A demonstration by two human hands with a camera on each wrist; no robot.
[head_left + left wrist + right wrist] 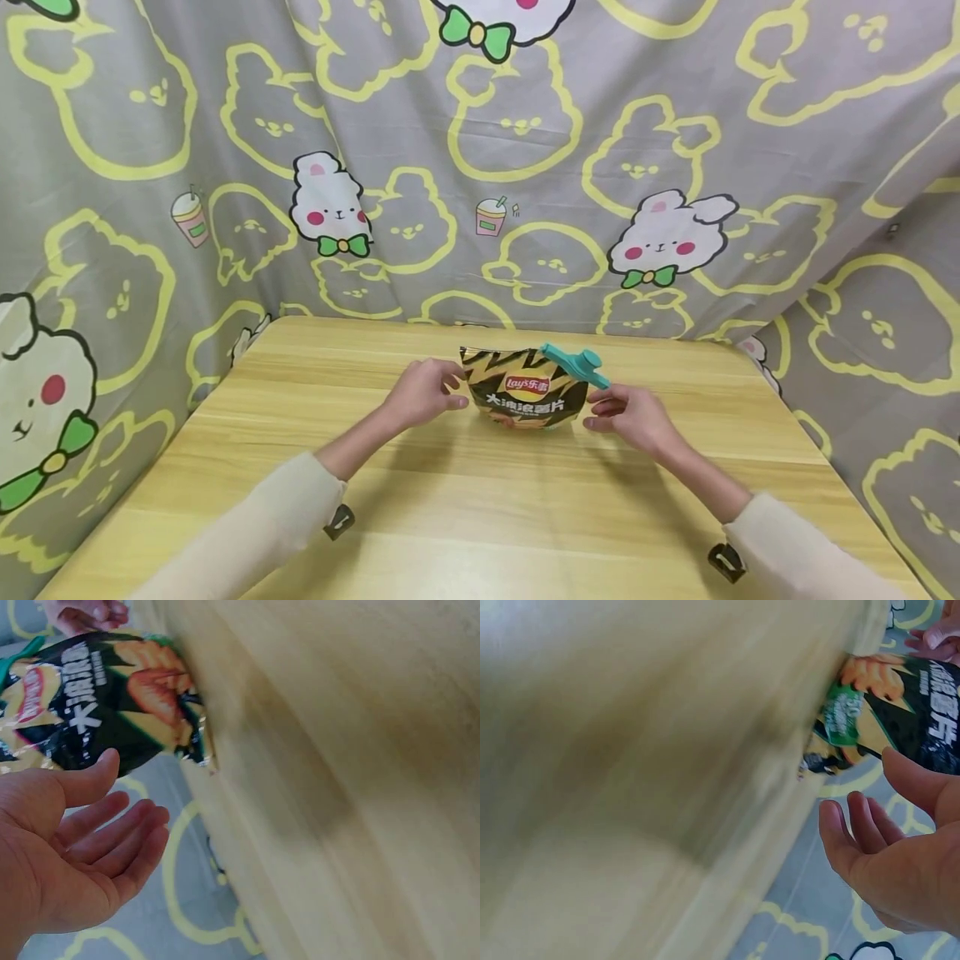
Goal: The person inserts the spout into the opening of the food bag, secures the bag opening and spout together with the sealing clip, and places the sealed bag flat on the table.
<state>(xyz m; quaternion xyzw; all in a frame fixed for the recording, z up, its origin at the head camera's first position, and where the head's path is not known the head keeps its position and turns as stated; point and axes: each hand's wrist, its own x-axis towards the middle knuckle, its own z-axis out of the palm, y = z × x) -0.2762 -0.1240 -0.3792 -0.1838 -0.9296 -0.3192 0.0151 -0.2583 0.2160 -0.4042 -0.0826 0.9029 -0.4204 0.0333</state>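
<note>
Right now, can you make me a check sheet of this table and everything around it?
Surface: light wooden table, bare wood around the bag.
Job's things: black and gold chip bag standing upright; teal clip on its top right corner.
Clutter: nothing seen.
Grips: left hand open beside the bag's left edge; right hand open beside its right edge; neither clearly holds it.
Cables: nothing seen.
Surroundings: grey bunny-print cloth behind and at both sides.
</note>
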